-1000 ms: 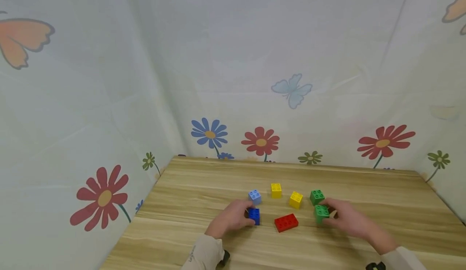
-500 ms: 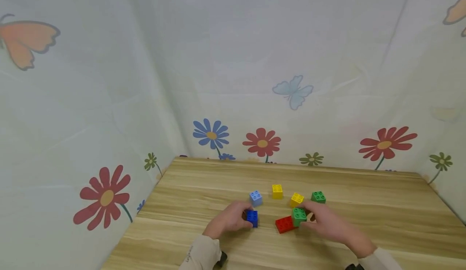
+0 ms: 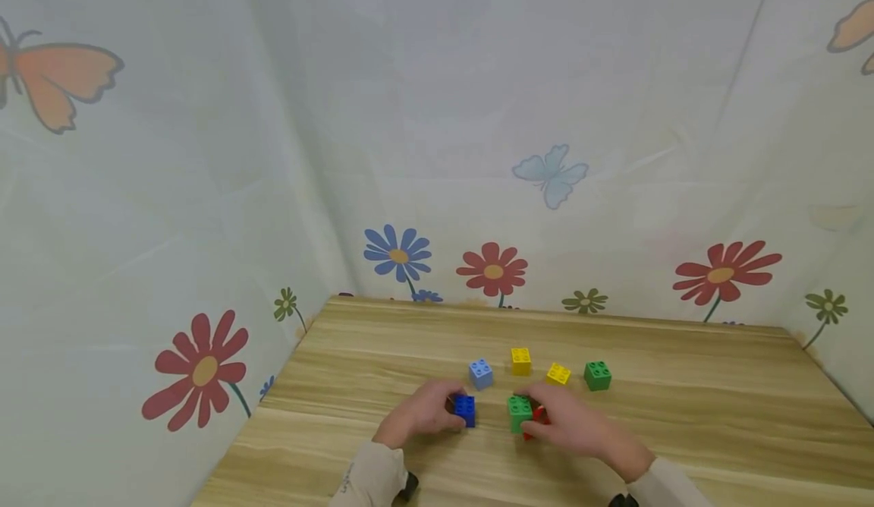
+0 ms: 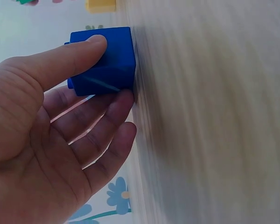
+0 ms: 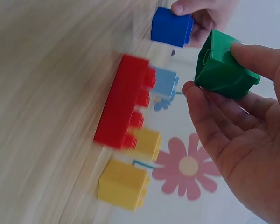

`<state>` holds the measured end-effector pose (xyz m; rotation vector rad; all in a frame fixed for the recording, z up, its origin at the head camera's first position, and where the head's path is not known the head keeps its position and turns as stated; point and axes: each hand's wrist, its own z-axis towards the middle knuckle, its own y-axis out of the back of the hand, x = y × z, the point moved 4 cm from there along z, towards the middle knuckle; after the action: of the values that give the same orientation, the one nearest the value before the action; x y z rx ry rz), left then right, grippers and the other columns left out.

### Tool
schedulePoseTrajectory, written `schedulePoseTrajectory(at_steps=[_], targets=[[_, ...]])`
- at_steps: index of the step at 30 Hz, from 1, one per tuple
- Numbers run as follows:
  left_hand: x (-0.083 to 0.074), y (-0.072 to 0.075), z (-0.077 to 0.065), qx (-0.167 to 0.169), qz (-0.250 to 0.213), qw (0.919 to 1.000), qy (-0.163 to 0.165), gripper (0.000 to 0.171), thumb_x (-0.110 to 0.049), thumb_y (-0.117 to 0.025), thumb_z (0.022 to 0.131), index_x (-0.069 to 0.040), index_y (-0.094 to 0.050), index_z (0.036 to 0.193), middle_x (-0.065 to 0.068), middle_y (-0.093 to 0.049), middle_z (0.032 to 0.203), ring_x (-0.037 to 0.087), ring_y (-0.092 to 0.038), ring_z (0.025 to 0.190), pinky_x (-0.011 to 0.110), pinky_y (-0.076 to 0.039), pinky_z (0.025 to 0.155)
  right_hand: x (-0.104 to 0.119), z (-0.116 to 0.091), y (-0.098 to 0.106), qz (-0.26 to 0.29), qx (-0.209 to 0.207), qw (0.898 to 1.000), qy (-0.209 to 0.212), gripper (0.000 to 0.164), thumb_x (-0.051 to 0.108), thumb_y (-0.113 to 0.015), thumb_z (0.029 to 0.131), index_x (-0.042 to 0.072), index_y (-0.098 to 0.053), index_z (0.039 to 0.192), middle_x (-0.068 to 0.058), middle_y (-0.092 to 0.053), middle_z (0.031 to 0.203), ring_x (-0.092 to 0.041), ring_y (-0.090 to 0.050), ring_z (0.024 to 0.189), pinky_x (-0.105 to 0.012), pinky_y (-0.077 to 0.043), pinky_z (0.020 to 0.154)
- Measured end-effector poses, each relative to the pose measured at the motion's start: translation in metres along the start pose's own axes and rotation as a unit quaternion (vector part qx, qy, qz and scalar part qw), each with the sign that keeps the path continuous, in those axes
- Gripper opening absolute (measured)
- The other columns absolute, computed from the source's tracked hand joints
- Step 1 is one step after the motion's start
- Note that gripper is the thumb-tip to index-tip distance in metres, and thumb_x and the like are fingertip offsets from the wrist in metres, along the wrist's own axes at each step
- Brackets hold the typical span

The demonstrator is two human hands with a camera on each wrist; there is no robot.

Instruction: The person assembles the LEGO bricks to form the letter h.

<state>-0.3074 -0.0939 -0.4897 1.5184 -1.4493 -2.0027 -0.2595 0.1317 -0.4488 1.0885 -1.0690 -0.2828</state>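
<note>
My left hand (image 3: 426,410) pinches a dark blue toy brick (image 3: 465,410) between thumb and fingers, low on the wooden table. In the left wrist view the thumb lies on one side of this blue brick (image 4: 107,60) and fingertips on the opposite side. My right hand (image 3: 570,421) grips a green brick (image 3: 519,414) the same way. Seen from the right wrist, the green brick (image 5: 224,63) is lifted off the table, its hollow underside partly showing. A longer red brick (image 5: 123,102) lies on the table below, mostly hidden by the right hand in the head view.
Behind the hands stand a light blue brick (image 3: 481,373), a yellow brick (image 3: 521,360), a second yellow brick (image 3: 558,373) partly covered by the right hand, and a darker green brick (image 3: 598,375). A flower-printed cloth (image 3: 437,112) hangs beyond the wooden table (image 3: 382,332).
My right hand has carried the green brick leftward, from beside the darker green brick across the red brick toward the blue one. My left hand has shifted slightly left with the blue brick.
</note>
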Motion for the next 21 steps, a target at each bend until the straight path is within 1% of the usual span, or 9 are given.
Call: schedulePoseTrajectory(at_steps=[3,8,13,17,21], targets=[[0.002,0.001,-0.001,0.004,-0.006,1.0,0.003,0.03,-0.013,-0.078,0.077,-0.009,-0.063,0.103,-0.004,-0.062,0.091,0.007,-0.058,0.082,0.025,-0.048,0.073,0.005,0.007,-0.006,0.01,0.009,1.0,0.008,0.048,0.03,-0.065,0.09,0.008,-0.052,0.13,0.0,-0.056,0.121,-0.013,-0.053,0.098,-0.038,-0.048,0.086],[0.007,0.004,-0.002,0.01,-0.013,0.9999,0.005,0.029,-0.014,-0.077,0.079,-0.01,-0.063,0.104,-0.004,-0.063,0.092,0.007,-0.058,0.082,0.026,-0.048,0.074,0.012,0.019,-0.015,0.023,0.011,0.999,0.025,0.047,0.021,-0.065,0.091,0.007,-0.05,0.133,0.0,-0.056,0.119,-0.009,-0.054,0.093,-0.029,-0.05,0.079],[0.008,0.006,-0.004,0.013,-0.024,0.9996,0.004,0.03,-0.013,-0.078,0.078,-0.01,-0.063,0.103,-0.003,-0.063,0.092,0.008,-0.058,0.083,0.026,-0.048,0.074,0.017,0.03,-0.022,0.022,0.003,1.0,0.019,0.047,0.024,-0.066,0.09,0.006,-0.051,0.131,0.002,-0.058,0.116,-0.009,-0.055,0.091,-0.026,-0.049,0.077],[0.01,0.006,-0.004,0.015,-0.038,0.9991,0.008,0.031,-0.011,-0.078,0.077,-0.011,-0.063,0.104,-0.003,-0.063,0.093,0.008,-0.059,0.084,0.026,-0.048,0.075,0.019,0.039,-0.027,0.044,-0.003,0.999,0.011,0.046,0.026,-0.065,0.091,0.007,-0.051,0.13,0.002,-0.058,0.115,-0.01,-0.056,0.094,-0.026,-0.049,0.078],[0.012,0.006,-0.005,0.015,-0.043,0.9989,0.01,0.031,-0.009,-0.077,0.077,-0.011,-0.063,0.105,-0.004,-0.063,0.093,0.008,-0.059,0.085,0.025,-0.048,0.076,0.019,0.048,-0.032,0.063,-0.015,0.998,0.01,0.043,0.025,-0.064,0.091,0.008,-0.051,0.129,-0.001,-0.06,0.116,-0.011,-0.058,0.095,-0.026,-0.05,0.078]])
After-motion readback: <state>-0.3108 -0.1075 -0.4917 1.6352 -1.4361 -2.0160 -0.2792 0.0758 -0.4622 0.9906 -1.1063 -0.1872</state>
